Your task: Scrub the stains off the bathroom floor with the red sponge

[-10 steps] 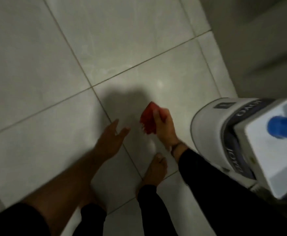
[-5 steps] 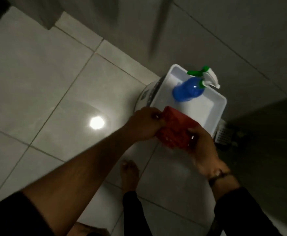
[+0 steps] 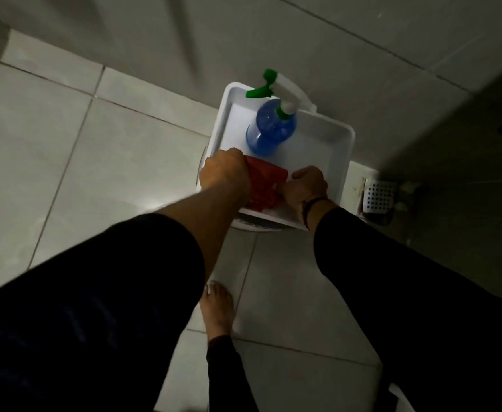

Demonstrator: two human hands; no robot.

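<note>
The red sponge [image 3: 264,185] is held between both hands over the near part of a white tray [image 3: 327,144]. My left hand [image 3: 225,176] grips its left side, my right hand [image 3: 304,187] grips its right side. Much of the sponge is hidden by my fingers. The pale tiled bathroom floor [image 3: 95,162] spreads to the left and below; I cannot make out stains in this dim light.
A blue spray bottle [image 3: 270,129] with a green and white trigger stands in the tray. The tray rests on a white round container against the tiled wall [image 3: 362,31]. A perforated floor drain [image 3: 379,196] lies at right. My bare foot [image 3: 218,310] stands below.
I have stood up from the floor. The sponge went from my right hand alone at floor level to both hands, now lower over the tray's near part.
</note>
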